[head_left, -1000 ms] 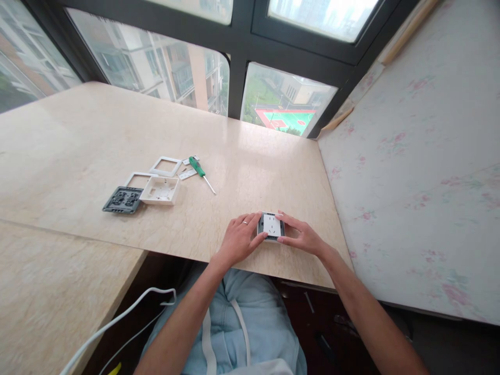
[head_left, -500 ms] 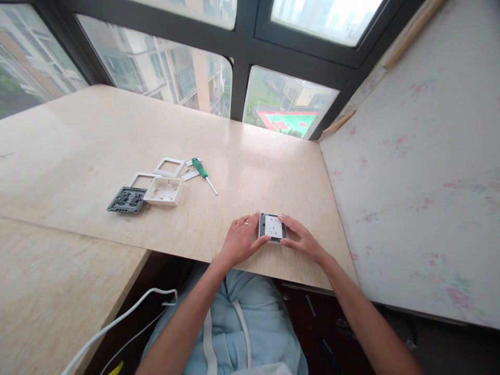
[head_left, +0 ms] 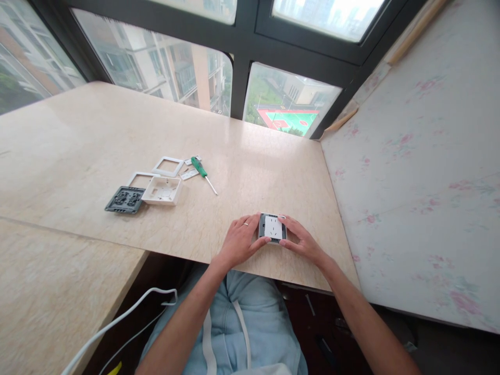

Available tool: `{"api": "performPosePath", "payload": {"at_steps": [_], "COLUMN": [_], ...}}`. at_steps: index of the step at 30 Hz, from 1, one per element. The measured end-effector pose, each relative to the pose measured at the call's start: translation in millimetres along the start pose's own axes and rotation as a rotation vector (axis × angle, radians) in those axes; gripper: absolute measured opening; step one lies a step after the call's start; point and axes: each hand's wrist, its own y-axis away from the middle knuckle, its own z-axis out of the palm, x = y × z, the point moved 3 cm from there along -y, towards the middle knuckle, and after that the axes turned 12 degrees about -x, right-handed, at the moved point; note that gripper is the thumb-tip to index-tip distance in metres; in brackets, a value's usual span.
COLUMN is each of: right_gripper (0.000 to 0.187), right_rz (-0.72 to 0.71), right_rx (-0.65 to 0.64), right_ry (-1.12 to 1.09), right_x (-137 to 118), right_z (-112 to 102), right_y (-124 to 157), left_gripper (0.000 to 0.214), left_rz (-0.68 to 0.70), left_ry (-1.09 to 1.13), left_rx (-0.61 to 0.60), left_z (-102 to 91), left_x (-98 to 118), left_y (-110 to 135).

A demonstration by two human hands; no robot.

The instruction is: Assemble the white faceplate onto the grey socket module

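Note:
A wall socket (head_left: 273,227) with a white slotted face and a dark grey frame lies face up near the front edge of the stone counter (head_left: 250,156), seated on a white box. My left hand (head_left: 241,239) grips it from the left, thumb at the near edge. From the right, my right hand (head_left: 302,240) holds it, with fingertips at the far corner and the thumb at the near right corner. The fingers partly cover its sides.
To the left lie a grey socket module (head_left: 125,200), a white mounting box (head_left: 161,191), white cover frames (head_left: 167,166) and small white strips (head_left: 189,174). A green-handled screwdriver (head_left: 199,166) rests beside them. A floral wall (head_left: 422,172) borders the right; a white cable (head_left: 117,317) hangs lower left.
Both hands keep the same grip on the socket, and it stays in place. The view has shifted very slightly.

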Motion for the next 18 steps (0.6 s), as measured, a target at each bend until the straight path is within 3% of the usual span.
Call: {"api": "performPosePath", "payload": {"at_steps": [6, 12, 18], "right_gripper": [0.066, 0.082, 0.08], "right_rz": [-0.006, 0.036, 0.039], "right_rx": [0.027, 0.055, 0.082], "right_ry": [0.008, -0.043, -0.143], "right_x": [1.4, 2.2, 2.8], "right_z": [5.1, 7.2, 7.3], "right_y": [2.9, 4.7, 3.2], "left_gripper": [0.075, 0.074, 0.078], "left_rz": [0.013, 0.018, -0.006], "left_ry": [-0.013, -0.01, -0.009], "left_rx": [0.004, 0.002, -0.007], "left_z": [1.7, 1.1, 1.7], "left_x": [-2.3, -2.2, -2.8], "left_y": [0.0, 0.2, -1.0]}}
